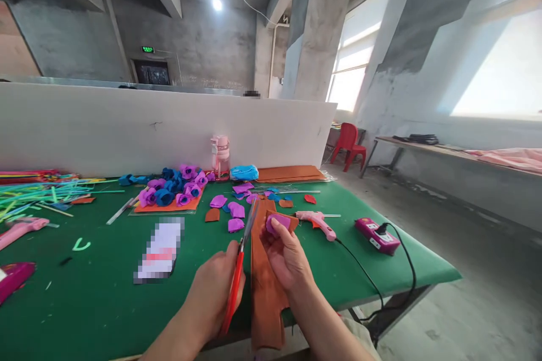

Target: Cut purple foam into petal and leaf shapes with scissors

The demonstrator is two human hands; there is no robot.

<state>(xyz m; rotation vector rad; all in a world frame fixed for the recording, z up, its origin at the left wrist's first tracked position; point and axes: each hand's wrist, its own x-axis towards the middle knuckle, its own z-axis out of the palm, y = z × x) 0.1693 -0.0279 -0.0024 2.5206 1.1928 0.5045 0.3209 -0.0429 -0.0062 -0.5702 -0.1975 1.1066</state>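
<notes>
My left hand (215,285) is closed round the red handles of a pair of scissors (236,282). The blades point up and away over the table. In my right hand (290,259), thumb and fingers pinch a small purple foam piece (277,224) together with a brown foam piece (292,220) behind it. Under and between both hands lies a long brown foam sheet (263,271), its near end past the table edge. Beyond the scissors several cut purple petal shapes (236,210) are scattered, with a few brown, blue and red pieces among them.
A pink glue gun (317,221) lies right of my hands, its cord running off the table edge near a magenta power strip (377,235). Purple and blue foam flowers (173,185) are heaped at the back. A pink bottle (220,157) stands against the white partition (169,130).
</notes>
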